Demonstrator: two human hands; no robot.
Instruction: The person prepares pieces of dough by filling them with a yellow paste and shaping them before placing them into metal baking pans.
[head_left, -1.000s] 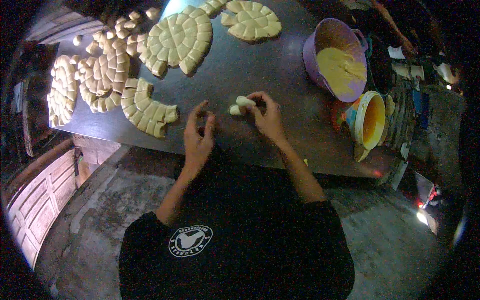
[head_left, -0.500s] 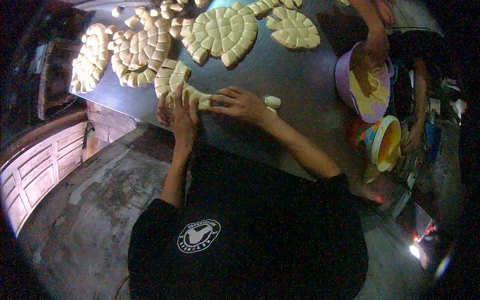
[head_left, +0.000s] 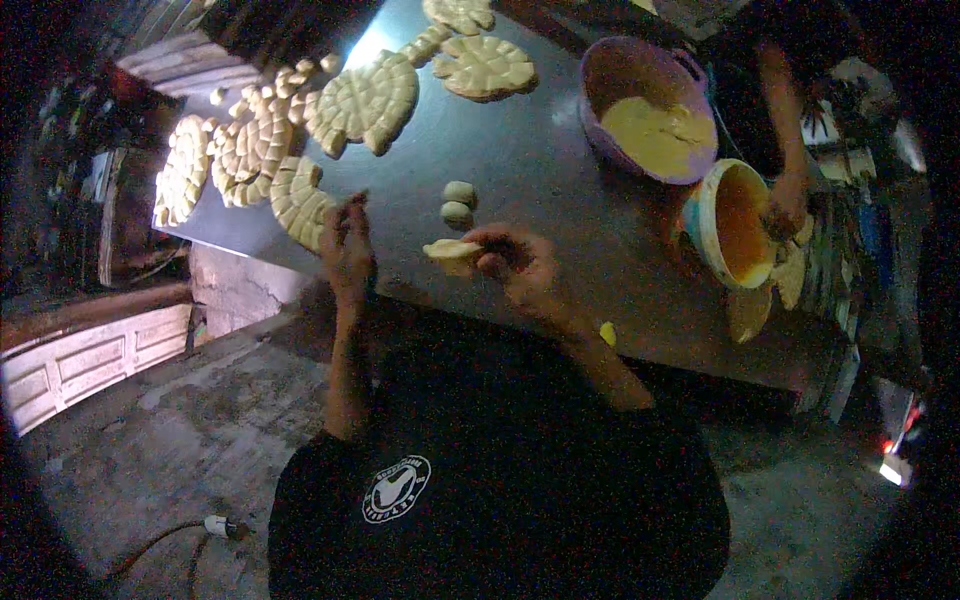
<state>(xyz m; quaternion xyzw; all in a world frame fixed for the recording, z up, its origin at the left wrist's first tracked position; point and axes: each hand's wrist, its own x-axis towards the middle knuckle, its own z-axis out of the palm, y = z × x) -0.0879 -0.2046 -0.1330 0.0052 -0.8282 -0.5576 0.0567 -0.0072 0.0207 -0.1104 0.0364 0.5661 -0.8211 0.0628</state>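
A thin, flattened piece of dough is pinched between the thumb and fingers of my right hand, held over the table. My left hand is raised beside the curved end of a strip of scored dough; its fingers are apart and nothing shows in them. Two small dough balls sit together just beyond my right hand. Farther off lie big rounds of pale dough cut into segments, among them one large round and a smaller one.
On the right stand a purple tub with yellowish dough or batter and a white-rimmed bucket with orange inside. A co-worker's hand is at the bucket. More segmented dough lies near the table's left edge.
My right hand has come away from the dough strip and now holds a flat dough piece. My left hand has lifted off the strip. The co-worker's hand has left the purple tub. The view has shifted.
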